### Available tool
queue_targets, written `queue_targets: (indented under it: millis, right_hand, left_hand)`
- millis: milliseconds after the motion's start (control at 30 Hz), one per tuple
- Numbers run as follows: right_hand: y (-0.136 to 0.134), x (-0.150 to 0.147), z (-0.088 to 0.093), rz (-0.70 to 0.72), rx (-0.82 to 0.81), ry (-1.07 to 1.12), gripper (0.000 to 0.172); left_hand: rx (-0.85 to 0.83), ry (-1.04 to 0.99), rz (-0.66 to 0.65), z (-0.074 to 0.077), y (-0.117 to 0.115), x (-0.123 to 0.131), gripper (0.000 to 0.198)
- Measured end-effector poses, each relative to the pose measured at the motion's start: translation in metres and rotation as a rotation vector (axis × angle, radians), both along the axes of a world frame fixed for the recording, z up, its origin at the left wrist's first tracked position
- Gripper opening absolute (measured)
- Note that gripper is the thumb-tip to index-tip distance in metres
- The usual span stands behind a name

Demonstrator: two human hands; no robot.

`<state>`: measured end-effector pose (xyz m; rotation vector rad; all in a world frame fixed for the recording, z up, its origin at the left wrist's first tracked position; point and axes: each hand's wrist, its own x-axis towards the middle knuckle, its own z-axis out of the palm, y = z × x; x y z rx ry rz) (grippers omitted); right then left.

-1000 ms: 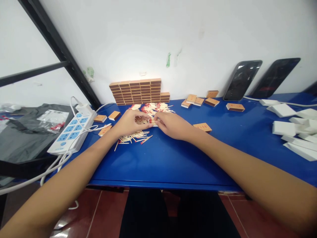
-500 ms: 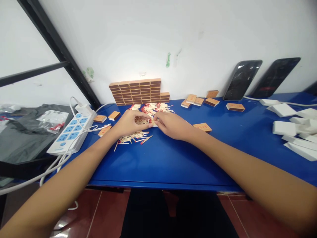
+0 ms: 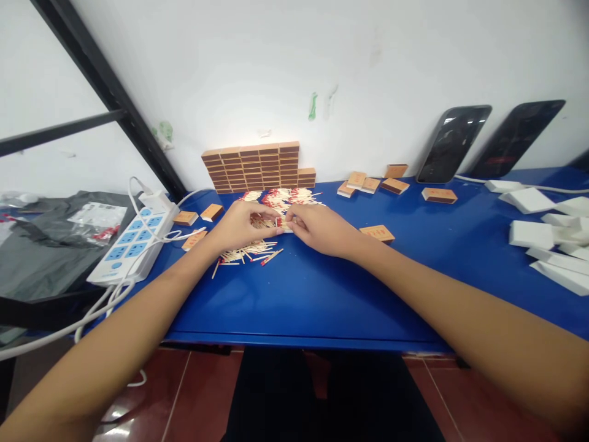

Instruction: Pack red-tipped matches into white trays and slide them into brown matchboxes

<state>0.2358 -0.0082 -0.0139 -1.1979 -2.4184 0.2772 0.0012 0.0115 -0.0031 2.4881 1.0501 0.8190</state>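
Observation:
My left hand point(image 3: 242, 226) and my right hand point(image 3: 319, 228) meet fingertip to fingertip over the blue table point(image 3: 322, 294). Both are closed in a pinch on a small bundle of red-tipped matches point(image 3: 281, 223) held between them. Loose matches point(image 3: 251, 253) lie scattered under and in front of my left hand. A bigger pile of matches point(image 3: 288, 197) lies just behind the hands. A stacked wall of matchboxes point(image 3: 257, 167) stands against the white wall beyond that pile.
Single matchboxes lie at the left point(image 3: 212, 212), beside my right wrist point(image 3: 377, 232) and at the back point(image 3: 393, 185). A white power strip point(image 3: 133, 245) with cables sits left. White inner trays point(image 3: 547, 239) are piled right. Two dark phones point(image 3: 453, 144) lean on the wall.
The hands stay together on the match bundle with only small finger movement. The view has tilted slightly, shifting everything up a little.

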Motion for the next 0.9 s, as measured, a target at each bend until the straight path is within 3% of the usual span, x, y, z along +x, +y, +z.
queue_targets:
  millis: [600, 900]
  right_hand:
    - [0.0074, 0.0041, -0.0046, 0.039, 0.01, 0.164, 0.014]
    - [-0.0004, -0.0001, 0.0034, -0.031, 0.1, 0.209, 0.017]
  left_hand:
    - [0.008, -0.019, -0.023, -0.0002, 0.0005, -0.0003, 0.035]
    - [0.017, -0.001, -0.02, 0.002, -0.0009, 0.0001, 0.035]
